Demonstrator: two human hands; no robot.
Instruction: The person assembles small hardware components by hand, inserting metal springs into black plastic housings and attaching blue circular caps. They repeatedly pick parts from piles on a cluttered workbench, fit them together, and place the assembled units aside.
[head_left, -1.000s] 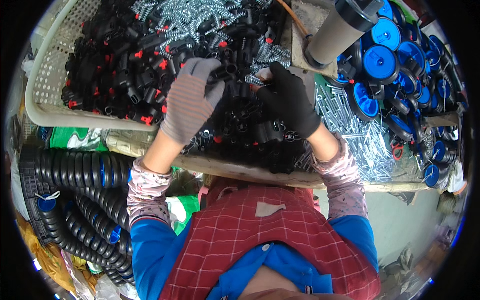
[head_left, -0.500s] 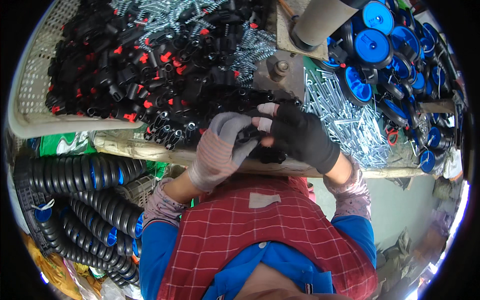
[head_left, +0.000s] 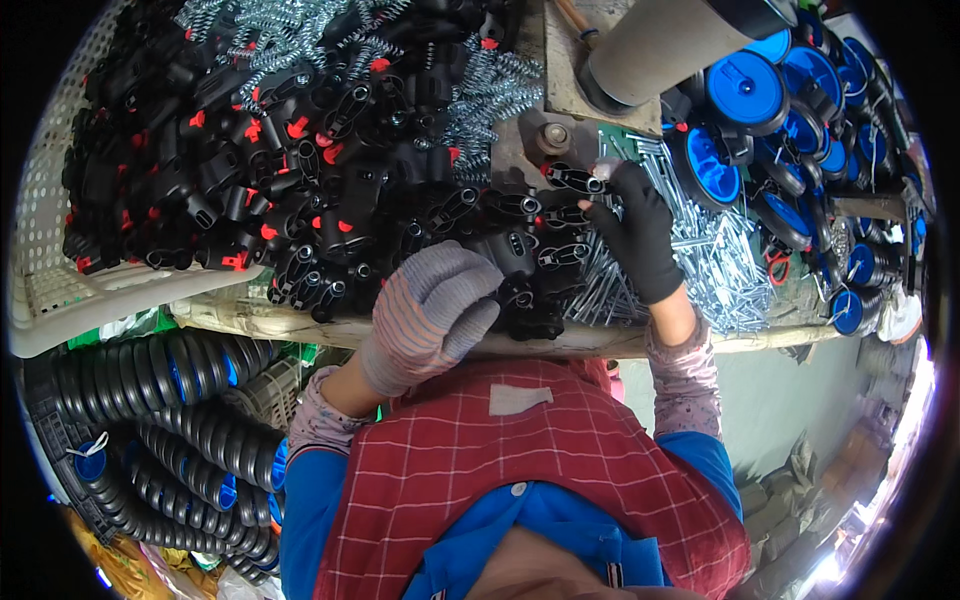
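My left hand [head_left: 432,315], in a grey glove with orange stripes, is curled closed above the bench's front edge. What it holds, if anything, is hidden; a black plastic housing [head_left: 508,253] lies just beyond its fingertips. To the right, my right hand [head_left: 640,225] wears a black glove with bare and white-taped fingertips. Its thumb and forefinger close around the end of a black plastic fitting [head_left: 572,179] with a metal loop and a red tab. Similar black fittings [head_left: 345,180] with red tabs are heaped across the left of the bench.
Metal springs [head_left: 290,40] lie atop the heap, beside a white perforated basket [head_left: 45,290]. Long steel pins [head_left: 715,270] are piled right of my hand, below blue-and-black wheels [head_left: 745,90]. A grey cylinder [head_left: 655,50] stands at the back. Stacked wheels [head_left: 150,375] sit lower left.
My hands have moved apart. The right reached away and right to a black fitting near the steel pins; the left drew slightly back and curled. The view shifted a little.
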